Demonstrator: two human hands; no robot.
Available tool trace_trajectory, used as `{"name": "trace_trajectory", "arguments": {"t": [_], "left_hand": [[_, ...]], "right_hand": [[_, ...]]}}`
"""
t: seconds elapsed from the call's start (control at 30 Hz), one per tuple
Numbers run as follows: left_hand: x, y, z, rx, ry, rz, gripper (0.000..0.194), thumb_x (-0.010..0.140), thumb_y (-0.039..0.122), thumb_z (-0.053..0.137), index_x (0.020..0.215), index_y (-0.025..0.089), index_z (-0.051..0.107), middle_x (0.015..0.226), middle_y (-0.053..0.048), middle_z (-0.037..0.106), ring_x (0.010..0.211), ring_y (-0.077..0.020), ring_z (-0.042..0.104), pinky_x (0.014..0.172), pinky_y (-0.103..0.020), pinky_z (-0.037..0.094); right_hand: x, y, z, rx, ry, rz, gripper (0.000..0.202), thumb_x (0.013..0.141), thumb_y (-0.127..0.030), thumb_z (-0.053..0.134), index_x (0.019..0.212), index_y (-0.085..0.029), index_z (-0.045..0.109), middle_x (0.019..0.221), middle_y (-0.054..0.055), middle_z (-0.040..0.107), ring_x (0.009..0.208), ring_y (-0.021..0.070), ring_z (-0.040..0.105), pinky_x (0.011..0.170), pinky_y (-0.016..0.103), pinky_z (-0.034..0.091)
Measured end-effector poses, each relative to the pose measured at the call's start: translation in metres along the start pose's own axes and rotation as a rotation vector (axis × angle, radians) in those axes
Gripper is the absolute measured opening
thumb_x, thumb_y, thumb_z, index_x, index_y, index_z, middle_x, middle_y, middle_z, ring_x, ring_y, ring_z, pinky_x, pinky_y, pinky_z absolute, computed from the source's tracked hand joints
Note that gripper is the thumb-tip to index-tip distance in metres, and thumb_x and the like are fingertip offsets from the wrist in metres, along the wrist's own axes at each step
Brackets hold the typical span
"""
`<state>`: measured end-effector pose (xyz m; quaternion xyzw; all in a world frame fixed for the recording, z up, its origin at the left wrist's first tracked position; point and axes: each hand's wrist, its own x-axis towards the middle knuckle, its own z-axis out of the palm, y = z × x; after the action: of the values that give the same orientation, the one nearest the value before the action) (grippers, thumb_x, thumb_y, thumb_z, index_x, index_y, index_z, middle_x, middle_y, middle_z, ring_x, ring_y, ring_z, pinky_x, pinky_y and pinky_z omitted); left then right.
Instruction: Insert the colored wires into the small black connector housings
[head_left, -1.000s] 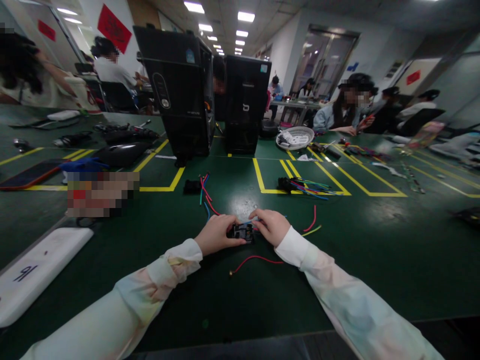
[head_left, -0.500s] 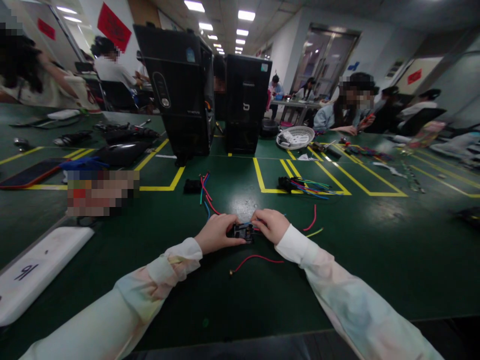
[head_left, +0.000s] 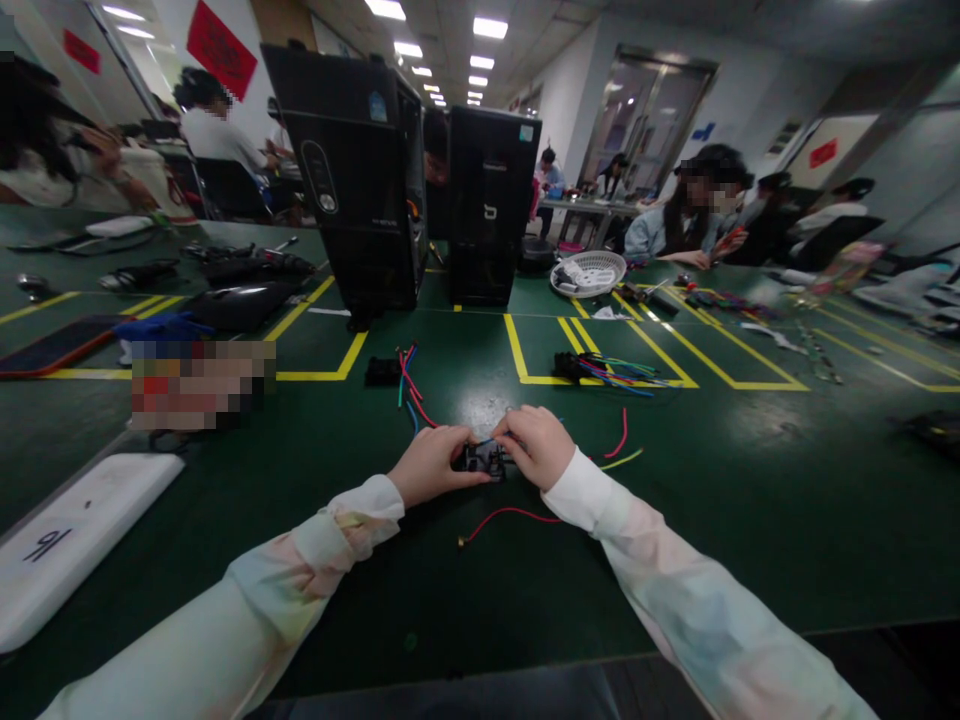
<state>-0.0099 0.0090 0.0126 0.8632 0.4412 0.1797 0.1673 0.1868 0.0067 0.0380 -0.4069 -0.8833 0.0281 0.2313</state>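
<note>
A small black part [head_left: 484, 459] with metal bits sits between my hands above the green table. My left hand [head_left: 433, 464] grips its left side, thumb below and fingers above. At its upper right, my right hand [head_left: 538, 445] pinches a thin blue wire [head_left: 487, 440]. A red wire [head_left: 510, 512] with a brass-coloured end lies just in front of my hands. To the right are a short red wire [head_left: 624, 434] and a yellow-green wire [head_left: 624, 461]. Behind my left hand, a black connector [head_left: 384, 371] lies beside red, green and blue wires.
Two black computer towers [head_left: 352, 180] [head_left: 491, 200] stand at the back. A wire bundle [head_left: 600, 370] lies right of centre, with a white basket [head_left: 588, 273] behind. A white power bank-like slab [head_left: 82, 545] is at left. People sit around the far tables.
My right hand has shifted slightly up and left against the black part, and the blue wire's end now points toward the part's top. The view has moved slightly.
</note>
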Motion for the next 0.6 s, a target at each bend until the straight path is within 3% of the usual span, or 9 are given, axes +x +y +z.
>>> {"name": "trace_trajectory", "arguments": {"t": [0.23,0.43,0.6], "left_hand": [[0.000,-0.001,0.000,-0.015,-0.016,-0.002,0.043,0.068,0.057,0.060,0.088,0.019,0.056,0.069,0.002,0.052,0.065,-0.0141,0.049,0.055,-0.023,0.028],[0.000,0.002,-0.001,-0.001,-0.002,-0.013,0.043,0.066,0.058,0.060,0.083,0.019,0.055,0.066,0.003,0.050,0.063,-0.0140,0.048,0.054,-0.023,0.027],[0.000,0.002,0.000,0.008,-0.001,-0.006,0.042,0.067,0.058,0.060,0.084,0.019,0.055,0.066,0.003,0.050,0.063,-0.0142,0.048,0.054,-0.023,0.027]], "right_hand": [[0.000,0.024,0.004,0.072,-0.218,0.072,0.008,0.083,-0.021,0.051,0.079,-0.018,0.057,0.066,0.000,0.051,0.065,0.0131,0.046,0.060,0.023,0.028],[0.002,0.003,-0.004,-0.019,-0.058,-0.021,0.009,0.084,-0.020,0.049,0.078,-0.018,0.056,0.071,0.002,0.055,0.071,0.0153,0.045,0.063,0.026,0.026],[0.001,-0.004,-0.005,-0.051,-0.016,-0.075,0.012,0.086,-0.019,0.046,0.078,-0.017,0.055,0.074,0.003,0.059,0.072,0.0158,0.044,0.064,0.027,0.024]]}}
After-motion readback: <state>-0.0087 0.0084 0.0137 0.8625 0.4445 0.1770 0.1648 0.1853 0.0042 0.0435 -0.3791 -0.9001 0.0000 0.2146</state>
